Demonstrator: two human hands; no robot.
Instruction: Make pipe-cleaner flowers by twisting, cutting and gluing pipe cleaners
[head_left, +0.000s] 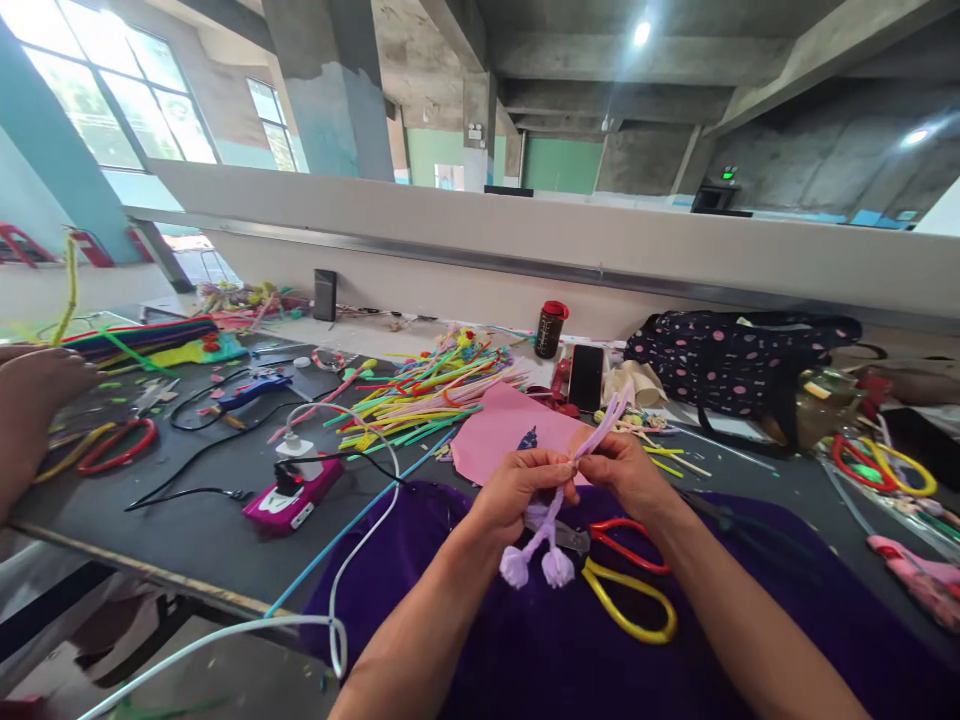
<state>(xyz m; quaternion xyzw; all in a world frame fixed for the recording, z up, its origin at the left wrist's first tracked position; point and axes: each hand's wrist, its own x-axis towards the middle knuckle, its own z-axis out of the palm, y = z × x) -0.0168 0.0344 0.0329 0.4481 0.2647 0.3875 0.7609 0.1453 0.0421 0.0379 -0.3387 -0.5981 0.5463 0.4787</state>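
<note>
Pinching the lilac fuzzy-stem piece point(550, 522) from both sides, the person's two hands meet above a dark purple cloth point(517, 660). The left hand point(511, 492) closes its thumb and fingertips on the stems, while the right hand point(624, 472) grips them at nearly the same spot, its fingers just beside the left's. Loose stem ends rise above the hands, leaning to the right; below, the piece forks into two branches, each tipped with a round lilac bud, both hanging over the cloth.

Scissors point(576, 540) with one red and one yellow handle lie just under the hands, partly behind the piece. A pink sheet point(487, 435) lies beyond the left hand, and past it spreads a heap of coloured fuzzy stems point(427, 400). Farther back stand a dark bottle point(550, 332) with a red lid and a phone point(586, 378), with a patterned bag point(731, 365) to their right. A magenta power strip point(296, 497) sits on the table to the left. At the far left edge, another person's hand point(41, 390) reaches in.
</note>
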